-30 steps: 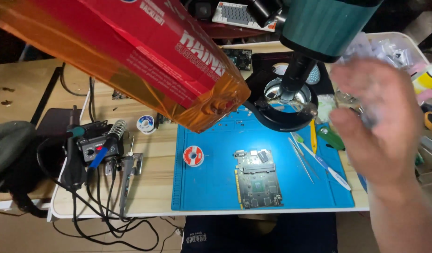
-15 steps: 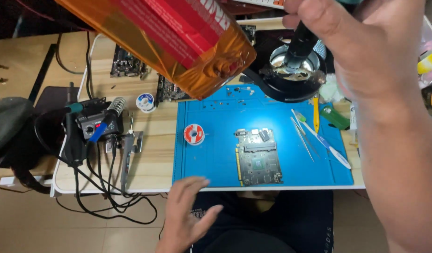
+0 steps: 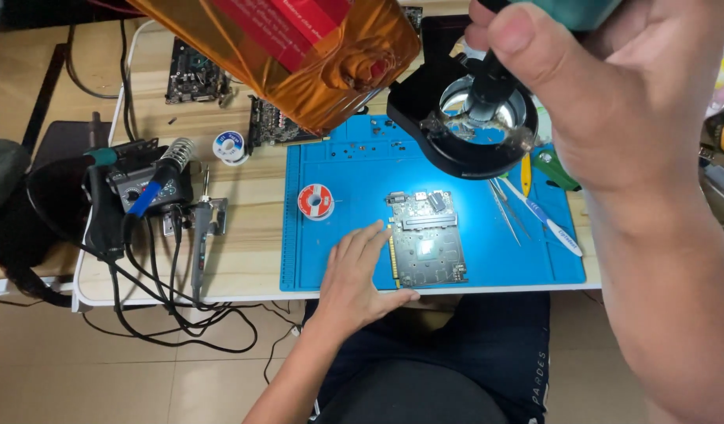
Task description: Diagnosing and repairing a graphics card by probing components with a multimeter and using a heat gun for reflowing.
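The left hand (image 3: 360, 279) lies flat and open on the blue work mat (image 3: 354, 196), its fingers (image 3: 370, 235) spread and touching the left edge of the green circuit board (image 3: 427, 239), which sits near the mat's front edge. The right hand (image 3: 613, 86) is raised close to the camera, its fingers curled tight around a dark teal body at the top of the view, above the black ring lamp (image 3: 464, 149) that hangs over the mat's far side. A red solder spool (image 3: 315, 201) rests just left of the board. Tweezers (image 3: 507, 206) lie to the board's right. A soldering station (image 3: 146, 184) stands on the tabletop (image 3: 244, 251), well left of the mat.
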